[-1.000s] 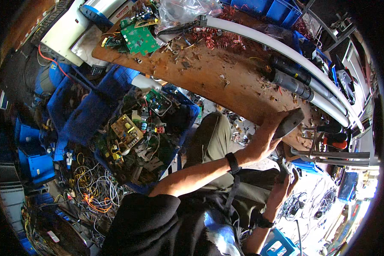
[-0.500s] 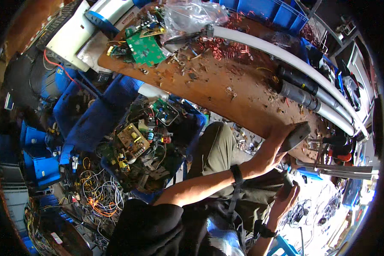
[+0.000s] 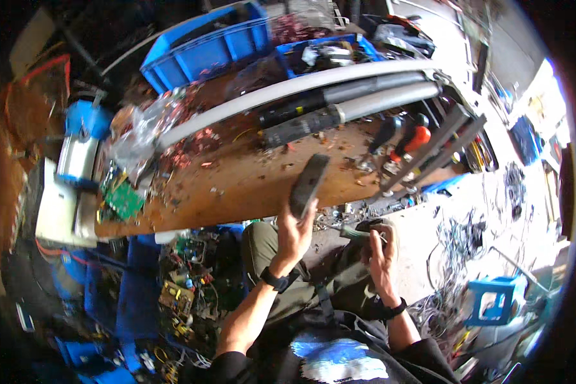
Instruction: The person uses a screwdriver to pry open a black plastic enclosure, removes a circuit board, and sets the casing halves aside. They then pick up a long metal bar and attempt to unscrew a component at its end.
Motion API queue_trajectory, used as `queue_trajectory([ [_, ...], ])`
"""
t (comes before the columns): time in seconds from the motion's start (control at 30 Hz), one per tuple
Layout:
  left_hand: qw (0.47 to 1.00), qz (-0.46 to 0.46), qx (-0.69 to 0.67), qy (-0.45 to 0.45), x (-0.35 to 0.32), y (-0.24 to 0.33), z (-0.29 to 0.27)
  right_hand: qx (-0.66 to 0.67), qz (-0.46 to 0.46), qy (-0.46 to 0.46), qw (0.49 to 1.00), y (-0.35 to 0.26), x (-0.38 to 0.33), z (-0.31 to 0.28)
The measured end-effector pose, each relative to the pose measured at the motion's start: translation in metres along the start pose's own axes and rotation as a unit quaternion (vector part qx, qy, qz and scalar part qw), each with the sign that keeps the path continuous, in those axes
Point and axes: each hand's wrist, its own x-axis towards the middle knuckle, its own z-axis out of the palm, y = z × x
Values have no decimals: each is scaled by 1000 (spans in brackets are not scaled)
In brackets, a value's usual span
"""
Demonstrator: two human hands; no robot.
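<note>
My left hand (image 3: 294,235) is closed around the lower end of a dark grey oblong block (image 3: 309,182), which stands tilted up over the wooden table's near edge. Over my right knee, my right hand (image 3: 381,251) is closed on a greyish-green oblong piece (image 3: 354,234). That piece points left, towards my left hand, without touching it; its kind cannot be made out. Black bands circle both wrists.
The wooden table (image 3: 192,201) carries long grey tubes (image 3: 377,102), copper-coloured scraps, a green circuit board (image 3: 124,198) and red- and black-handled tools (image 3: 418,137). Blue crates (image 3: 214,57) stand behind. Low left, a bin holds electronic scrap (image 3: 179,288); cables (image 3: 454,237) lie right.
The view has swung to the right, bringing more of the tools and cables into sight. My left hand has tipped the dark block more upright; the greenish piece now shows in my right hand.
</note>
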Motion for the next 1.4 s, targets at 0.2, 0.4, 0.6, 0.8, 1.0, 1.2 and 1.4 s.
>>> queue_trajectory([
  [0.2,996,-49,73,28,-2,3,1,98,-7,-55,994,-5,2,-4],
  [0.4,995,-65,79,4,4,-9,-8,106,-99,-44,988,-11,8,-4],
  [0.6,998,-61,29,2,5,-6,-6,91,-201,-58,974,-17,5,-6],
  [0.8,995,-50,83,3,4,1,-3,96,-108,-56,988,-7,3,-5],
  [1.0,994,-39,100,2,6,-6,-7,71,52,-97,991,-3,1,-10],
  [1.2,995,-52,83,-1,5,-5,-7,52,-87,-78,992,-2,6,-8],
  [1.4,996,-43,84,5,4,-6,-5,72,-171,-54,981,-1,12,-8],
])
